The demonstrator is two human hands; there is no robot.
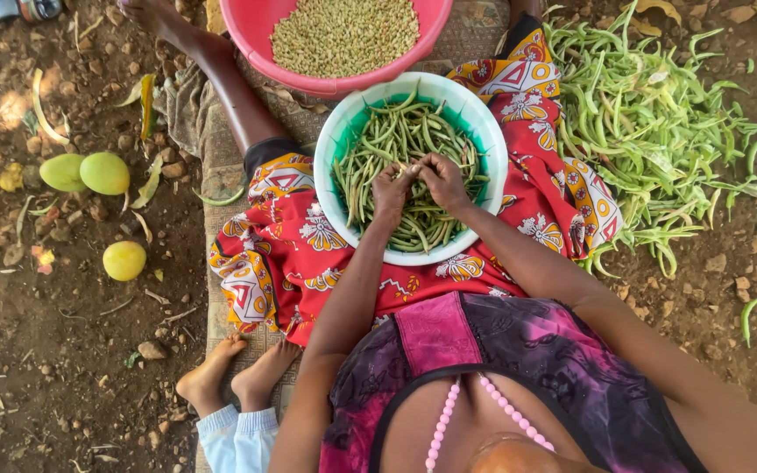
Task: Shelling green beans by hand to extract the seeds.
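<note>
Both hands meet over the middle of the white bowl (484, 188) with the green inside, which sits in the person's lap on a red patterned cloth (282, 254). The left hand (391, 194) and right hand (445, 181) are pinched shut on one green pod (413, 168) between them, fingertips nearly touching. The pod is mostly covered by the fingers, so I can't tell whether it's split open.

The bowl is packed with more pods; its near rim is partly hidden by the wrists. Just beyond it sits a pink basin (251, 35) of small pale beans, cut off by the top edge. To the right, a big heap of pods (659, 123) lies on the dirt. On the left are three round yellow-green fruits (104, 173). Small bare feet (234, 372) show at the near edge; the rest of that person is out of frame.
</note>
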